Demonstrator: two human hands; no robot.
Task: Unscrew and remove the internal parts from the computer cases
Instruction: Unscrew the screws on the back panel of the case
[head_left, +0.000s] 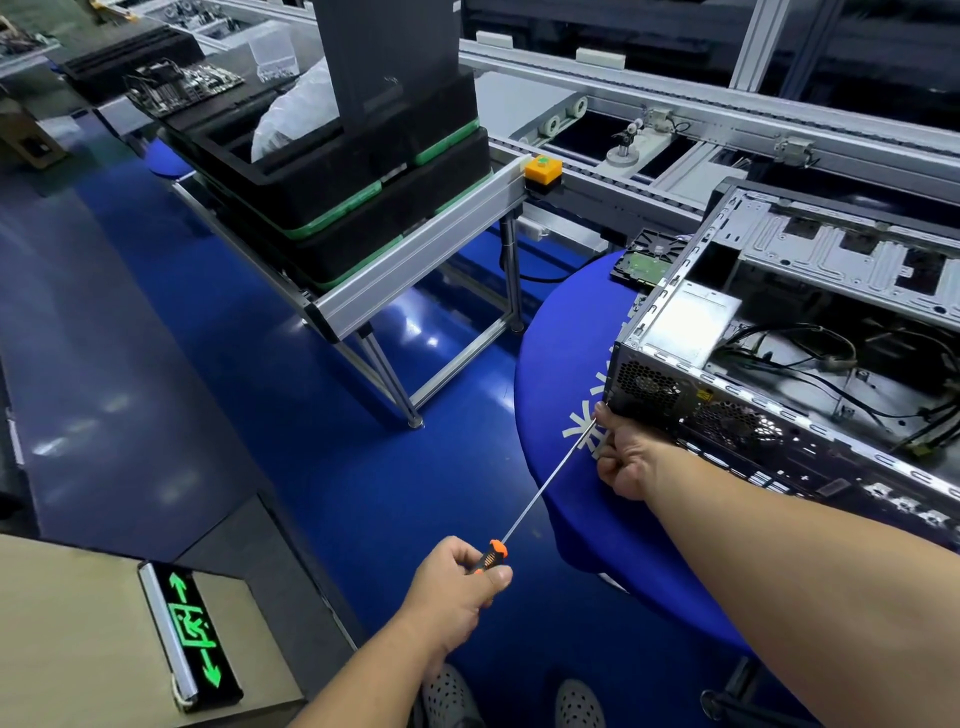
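Glowing green on the floor at the lower left, an exit sign (192, 636) lies on a tan board, and farther back stacked black trays (332, 171) sit on an aluminium conveyor frame (415, 249) with an orange button (543, 170) at its corner. Low in the middle, the left hand (457, 592) curls its fingers and thumb round the orange-and-black handle of a long screwdriver (545, 493), whose thin shaft slants up and to the right. The shaft passes just beside the right hand (626, 457), whose fingers are curled together near the tip; whether they pinch the shaft or a screw cannot be told. That hand touches the near lower corner of the computer case (779, 374), which lies open on its side on a round table with a blue cloth (561, 364), its rear fan grilles facing the person. Inside the case, a silver power supply (685, 327) sits at the near corner beside loose black cables (810, 358). Behind the case, a hard drive (644, 260) lies on the cloth.
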